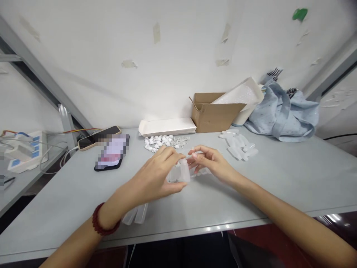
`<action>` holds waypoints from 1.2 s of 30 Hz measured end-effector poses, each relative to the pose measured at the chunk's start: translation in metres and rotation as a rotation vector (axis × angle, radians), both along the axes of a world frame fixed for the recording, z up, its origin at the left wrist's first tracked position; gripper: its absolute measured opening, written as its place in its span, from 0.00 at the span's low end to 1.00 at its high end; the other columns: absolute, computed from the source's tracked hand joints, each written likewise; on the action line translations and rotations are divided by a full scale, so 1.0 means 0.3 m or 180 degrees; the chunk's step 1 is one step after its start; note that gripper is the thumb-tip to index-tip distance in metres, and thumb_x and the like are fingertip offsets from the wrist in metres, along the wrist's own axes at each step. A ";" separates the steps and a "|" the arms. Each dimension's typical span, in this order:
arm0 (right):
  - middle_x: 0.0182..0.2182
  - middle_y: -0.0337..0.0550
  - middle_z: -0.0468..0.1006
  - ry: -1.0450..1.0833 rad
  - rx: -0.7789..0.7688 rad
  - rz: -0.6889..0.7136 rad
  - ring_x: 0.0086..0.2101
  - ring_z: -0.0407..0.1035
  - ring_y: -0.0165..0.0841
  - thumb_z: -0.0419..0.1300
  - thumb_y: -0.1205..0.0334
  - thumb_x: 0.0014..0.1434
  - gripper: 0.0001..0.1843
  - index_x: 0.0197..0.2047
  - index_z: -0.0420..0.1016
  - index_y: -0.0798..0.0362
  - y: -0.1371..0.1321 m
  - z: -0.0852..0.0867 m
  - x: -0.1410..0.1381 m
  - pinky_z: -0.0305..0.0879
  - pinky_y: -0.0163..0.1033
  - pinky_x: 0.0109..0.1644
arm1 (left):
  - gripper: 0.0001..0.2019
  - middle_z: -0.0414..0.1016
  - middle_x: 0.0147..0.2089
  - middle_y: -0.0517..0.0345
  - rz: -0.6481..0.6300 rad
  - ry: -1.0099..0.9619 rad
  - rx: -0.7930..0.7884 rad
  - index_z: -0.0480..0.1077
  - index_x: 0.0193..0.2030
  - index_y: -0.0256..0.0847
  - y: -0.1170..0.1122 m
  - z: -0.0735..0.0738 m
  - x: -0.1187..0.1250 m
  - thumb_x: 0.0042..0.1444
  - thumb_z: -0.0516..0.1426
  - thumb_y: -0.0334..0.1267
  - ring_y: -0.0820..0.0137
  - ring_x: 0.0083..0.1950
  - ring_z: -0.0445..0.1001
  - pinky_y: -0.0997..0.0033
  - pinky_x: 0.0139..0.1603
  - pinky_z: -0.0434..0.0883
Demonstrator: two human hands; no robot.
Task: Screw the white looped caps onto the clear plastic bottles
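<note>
One left hand (pixel 156 171) grasps one translucent bottle (pixel 184 170) between thumb and fingers, holding it upright above the grey table (pixel 292 182), in front of the person. One right hand (pixel 213 162) curls its fingers just beside the bottle's top; whether it grips anything I cannot tell. Two translucent pieces (pixel 141 213) lie near the left wrist. White caps (pixel 158 140) cluster beyond the hands, too crowded to count; overlapping bottles (pixel 237 143) lie right. Two phones (pixel 113 152) rest left; one cardboard box (pixel 217 118) stands behind.
</note>
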State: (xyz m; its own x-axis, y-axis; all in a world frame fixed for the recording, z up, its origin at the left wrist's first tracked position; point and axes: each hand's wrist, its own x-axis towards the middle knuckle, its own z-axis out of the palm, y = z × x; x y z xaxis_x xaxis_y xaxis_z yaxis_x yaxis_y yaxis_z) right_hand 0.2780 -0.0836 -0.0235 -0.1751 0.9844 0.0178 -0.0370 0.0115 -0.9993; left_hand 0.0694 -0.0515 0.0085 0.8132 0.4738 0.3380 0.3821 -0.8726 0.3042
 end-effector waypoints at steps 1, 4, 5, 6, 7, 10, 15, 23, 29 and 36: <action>0.33 0.46 0.82 -0.0015 0.0054 -0.0141 0.33 0.78 0.35 0.62 0.48 0.57 0.16 0.38 0.69 0.52 0.009 0.003 0.013 0.69 0.37 0.34 | 0.21 0.65 0.42 0.54 -0.0062 0.0103 -0.0086 0.64 0.53 0.40 -0.002 0.009 -0.015 0.54 0.61 0.39 0.63 0.45 0.63 0.63 0.44 0.68; 0.31 0.45 0.82 -0.0003 0.0174 -0.0609 0.30 0.78 0.35 0.62 0.47 0.55 0.17 0.36 0.69 0.53 0.030 0.016 0.047 0.67 0.36 0.32 | 0.23 0.63 0.46 0.53 -0.0040 0.0359 -0.0312 0.62 0.57 0.43 -0.032 0.016 -0.073 0.55 0.60 0.40 0.62 0.48 0.61 0.62 0.46 0.68; 0.30 0.45 0.81 0.0022 0.0199 -0.0736 0.29 0.77 0.35 0.63 0.47 0.54 0.17 0.35 0.69 0.53 0.035 0.021 0.056 0.67 0.36 0.31 | 0.23 0.62 0.47 0.53 -0.0020 0.0418 -0.0391 0.61 0.57 0.45 -0.050 0.012 -0.096 0.55 0.60 0.40 0.62 0.49 0.61 0.62 0.47 0.68; 0.29 0.44 0.81 0.0050 0.0221 -0.0837 0.28 0.77 0.35 0.63 0.48 0.53 0.17 0.35 0.70 0.53 0.038 0.024 0.061 0.66 0.36 0.31 | 0.23 0.61 0.48 0.53 0.0031 0.0518 -0.0505 0.61 0.57 0.46 -0.068 0.007 -0.120 0.56 0.60 0.40 0.61 0.50 0.61 0.62 0.47 0.68; 0.28 0.44 0.81 0.0073 0.0244 -0.0909 0.28 0.77 0.35 0.64 0.48 0.53 0.17 0.34 0.70 0.53 0.039 0.026 0.065 0.66 0.36 0.30 | 0.23 0.61 0.49 0.53 0.0098 0.0623 -0.0641 0.61 0.58 0.47 -0.087 0.000 -0.144 0.56 0.59 0.39 0.61 0.51 0.60 0.62 0.48 0.68; 0.27 0.44 0.80 0.0108 0.0280 -0.1025 0.28 0.76 0.35 0.65 0.49 0.51 0.16 0.33 0.71 0.53 0.039 0.024 0.062 0.66 0.36 0.30 | 0.24 0.59 0.50 0.53 0.0238 0.0821 -0.0916 0.61 0.58 0.48 -0.129 -0.014 -0.208 0.55 0.59 0.38 0.62 0.51 0.61 0.61 0.50 0.68; 0.26 0.43 0.79 0.0053 0.0260 -0.0926 0.25 0.75 0.33 0.65 0.49 0.52 0.16 0.31 0.71 0.54 0.040 0.006 0.047 0.65 0.35 0.29 | 0.25 0.59 0.50 0.54 0.0394 0.0980 -0.1064 0.63 0.57 0.48 -0.146 -0.026 -0.254 0.52 0.59 0.36 0.61 0.52 0.60 0.60 0.53 0.67; 0.25 0.42 0.78 0.0031 0.0273 -0.1016 0.23 0.72 0.30 0.65 0.49 0.50 0.16 0.30 0.71 0.54 0.040 0.014 0.055 0.64 0.35 0.28 | 0.23 0.63 0.49 0.55 0.0389 0.0933 -0.0981 0.67 0.54 0.47 -0.141 -0.041 -0.258 0.49 0.59 0.35 0.61 0.52 0.62 0.60 0.53 0.68; 0.26 0.42 0.78 0.0001 0.0300 -0.1006 0.23 0.72 0.30 0.65 0.50 0.51 0.15 0.29 0.70 0.54 0.035 0.021 0.058 0.63 0.36 0.27 | 0.23 0.64 0.48 0.55 0.0373 0.0997 -0.0856 0.67 0.54 0.47 -0.127 -0.042 -0.259 0.49 0.59 0.35 0.61 0.51 0.63 0.61 0.51 0.69; 0.26 0.42 0.78 -0.0058 0.0347 -0.0986 0.23 0.71 0.30 0.64 0.51 0.53 0.14 0.29 0.70 0.54 0.031 0.025 0.054 0.62 0.36 0.28 | 0.22 0.63 0.49 0.54 0.0368 0.1052 -0.0891 0.66 0.55 0.46 -0.118 -0.041 -0.267 0.51 0.59 0.35 0.61 0.52 0.62 0.62 0.52 0.68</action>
State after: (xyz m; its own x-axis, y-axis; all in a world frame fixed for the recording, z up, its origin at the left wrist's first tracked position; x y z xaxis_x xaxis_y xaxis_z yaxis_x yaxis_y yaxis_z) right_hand 0.2942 -0.0742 -0.0160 0.1311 0.9834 0.1255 0.0029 0.1262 -0.9920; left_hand -0.0106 -0.0870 -0.0037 0.7922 0.6042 -0.0855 0.5887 -0.7199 0.3678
